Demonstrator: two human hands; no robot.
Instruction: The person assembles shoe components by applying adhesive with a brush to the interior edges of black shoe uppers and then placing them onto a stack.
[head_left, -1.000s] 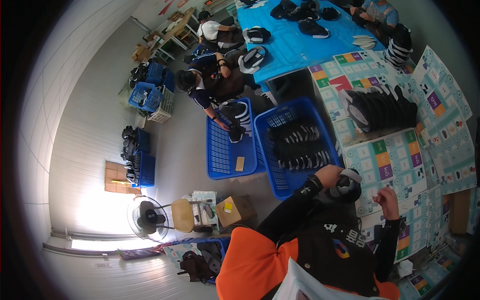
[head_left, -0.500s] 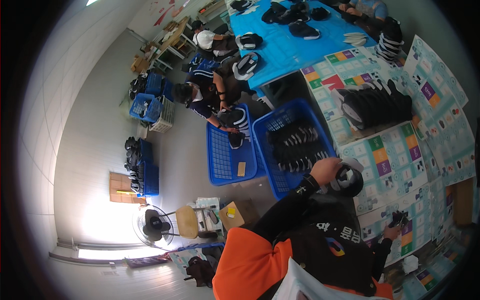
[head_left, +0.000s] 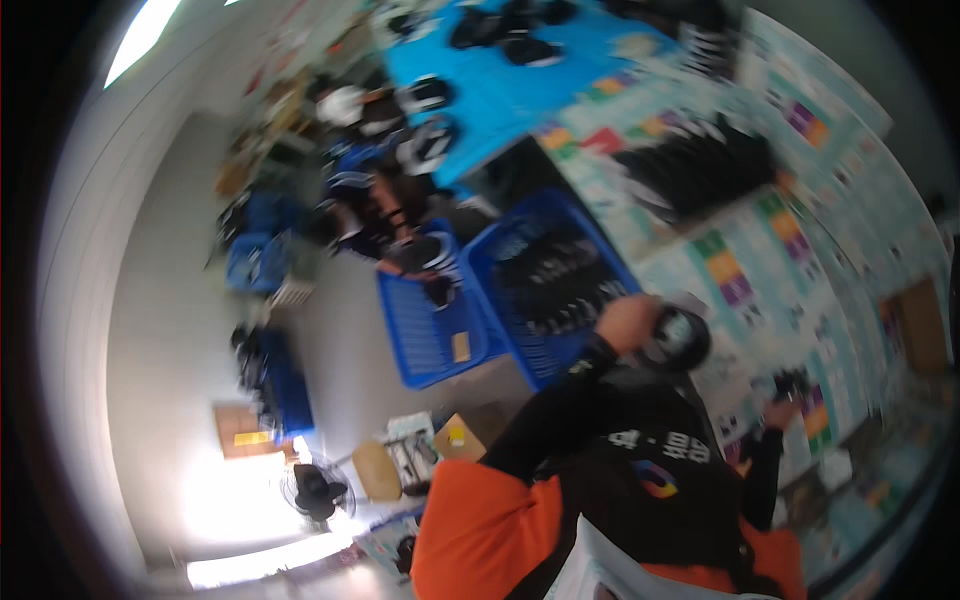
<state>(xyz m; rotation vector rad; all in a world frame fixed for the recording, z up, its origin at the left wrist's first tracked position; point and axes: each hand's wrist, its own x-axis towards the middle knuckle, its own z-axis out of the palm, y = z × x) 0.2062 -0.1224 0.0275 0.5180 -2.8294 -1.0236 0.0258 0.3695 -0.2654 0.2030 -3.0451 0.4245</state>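
My left hand (head_left: 628,324) is closed around the near side of a black shoe (head_left: 683,340) with a pale grey and white edge, held in front of my chest. Lower right, above the paper-covered table, my right hand (head_left: 782,411) grips a small dark object (head_left: 792,382); blur hides its kind. A row of black shoes (head_left: 695,170) packed side by side lies on the table (head_left: 690,265) beyond my hands. Left of the shoe I hold, a blue plastic basket (head_left: 515,350) contains rows of black shoes with pale edges.
A second blue basket (head_left: 425,345) stands further left, where a person (head_left: 375,215) bends over shoes. Behind is a blue-topped table (head_left: 455,75) with dark shoes. A fan (head_left: 318,492), a stool (head_left: 376,471) and a cardboard box (head_left: 460,437) stand at lower left.
The whole view has swung and blurred, so the tables and baskets sit further left and higher. Both hands keep what they hold, the shoe still in front of my chest.
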